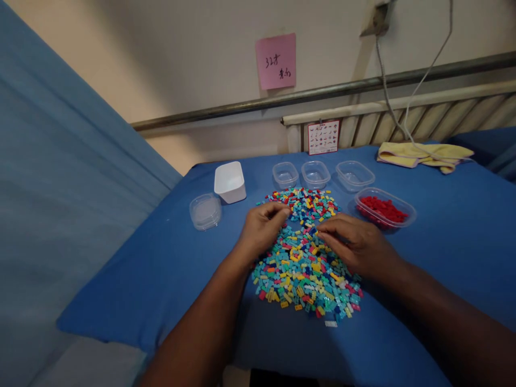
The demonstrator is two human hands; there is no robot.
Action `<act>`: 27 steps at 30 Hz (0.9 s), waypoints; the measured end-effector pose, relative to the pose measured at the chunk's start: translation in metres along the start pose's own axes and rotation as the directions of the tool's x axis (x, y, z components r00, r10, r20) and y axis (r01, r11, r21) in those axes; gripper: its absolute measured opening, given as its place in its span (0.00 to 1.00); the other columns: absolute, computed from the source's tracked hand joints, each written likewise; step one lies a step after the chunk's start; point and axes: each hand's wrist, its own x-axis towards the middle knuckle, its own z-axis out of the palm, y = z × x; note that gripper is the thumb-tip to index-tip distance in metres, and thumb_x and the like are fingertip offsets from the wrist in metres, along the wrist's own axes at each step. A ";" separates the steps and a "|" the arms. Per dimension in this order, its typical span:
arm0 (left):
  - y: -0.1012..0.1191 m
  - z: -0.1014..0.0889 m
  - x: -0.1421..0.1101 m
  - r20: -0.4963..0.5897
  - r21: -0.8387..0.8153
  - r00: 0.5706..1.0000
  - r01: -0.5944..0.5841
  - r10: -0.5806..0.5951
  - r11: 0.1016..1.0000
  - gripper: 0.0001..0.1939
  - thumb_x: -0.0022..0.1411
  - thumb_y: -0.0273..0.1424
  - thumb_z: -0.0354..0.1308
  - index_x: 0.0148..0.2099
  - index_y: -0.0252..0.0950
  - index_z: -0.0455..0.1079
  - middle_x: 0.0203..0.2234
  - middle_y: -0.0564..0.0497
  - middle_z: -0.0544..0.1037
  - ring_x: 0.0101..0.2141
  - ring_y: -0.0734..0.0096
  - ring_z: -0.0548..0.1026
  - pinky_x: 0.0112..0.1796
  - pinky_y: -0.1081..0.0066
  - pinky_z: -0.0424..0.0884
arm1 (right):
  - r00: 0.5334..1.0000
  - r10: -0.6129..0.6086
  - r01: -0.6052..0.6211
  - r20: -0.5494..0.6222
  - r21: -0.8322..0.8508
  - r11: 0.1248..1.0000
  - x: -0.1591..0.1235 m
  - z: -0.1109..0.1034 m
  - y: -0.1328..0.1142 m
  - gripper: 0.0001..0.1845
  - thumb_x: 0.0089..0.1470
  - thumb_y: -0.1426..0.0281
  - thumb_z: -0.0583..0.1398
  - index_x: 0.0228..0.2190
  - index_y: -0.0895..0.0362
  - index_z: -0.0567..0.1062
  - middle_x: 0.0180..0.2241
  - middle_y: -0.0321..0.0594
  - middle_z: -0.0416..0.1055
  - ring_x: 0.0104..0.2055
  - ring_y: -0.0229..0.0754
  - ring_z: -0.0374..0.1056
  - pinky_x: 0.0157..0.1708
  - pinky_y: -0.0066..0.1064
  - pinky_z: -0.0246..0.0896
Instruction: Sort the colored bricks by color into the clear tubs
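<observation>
A wide heap of small plastic building bricks in turquoise, yellow, pink, red, blue and white lies on the blue-covered table. Over the left side of its upper half is my left hand, thumb and forefinger pressed together; anything between them is hidden. My right hand reaches in from the right side, fingertips closed low among the bricks, and what they pinch is too small to make out. Just beyond my right hand stands a clear plastic tub with red bricks in it.
Three clear containers, a left one, a middle one and a right one, line the back. Leftward are a white bin and stacked clear lids. A yellow cloth lies back right, below a hanging cable.
</observation>
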 end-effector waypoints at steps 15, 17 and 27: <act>-0.020 -0.014 0.032 0.266 0.802 0.956 -0.293 0.127 0.520 0.17 0.70 0.30 0.56 0.54 0.39 0.83 0.44 0.41 0.82 0.49 0.52 0.78 0.52 0.56 0.74 | 0.982 -0.041 0.037 0.183 0.024 0.999 -0.004 0.007 -0.001 0.08 0.74 0.68 0.60 0.47 0.54 0.80 0.42 0.42 0.81 0.43 0.45 0.78 0.43 0.39 0.74; -0.019 -0.017 0.030 0.270 0.782 0.953 -0.299 0.135 0.547 0.16 0.69 0.30 0.58 0.53 0.40 0.83 0.45 0.42 0.83 0.49 0.52 0.78 0.51 0.57 0.73 | 0.982 -0.044 0.039 0.181 0.030 0.999 -0.004 0.007 -0.001 0.08 0.74 0.68 0.60 0.47 0.54 0.80 0.42 0.42 0.81 0.43 0.45 0.78 0.43 0.39 0.75; -0.009 -0.018 0.018 0.259 0.699 0.942 -0.335 0.213 0.632 0.11 0.64 0.27 0.61 0.47 0.39 0.81 0.43 0.43 0.82 0.47 0.51 0.78 0.50 0.54 0.72 | 0.985 0.004 -0.013 0.175 0.051 0.999 -0.003 0.004 -0.005 0.07 0.73 0.69 0.61 0.46 0.53 0.80 0.41 0.41 0.81 0.42 0.45 0.78 0.43 0.38 0.73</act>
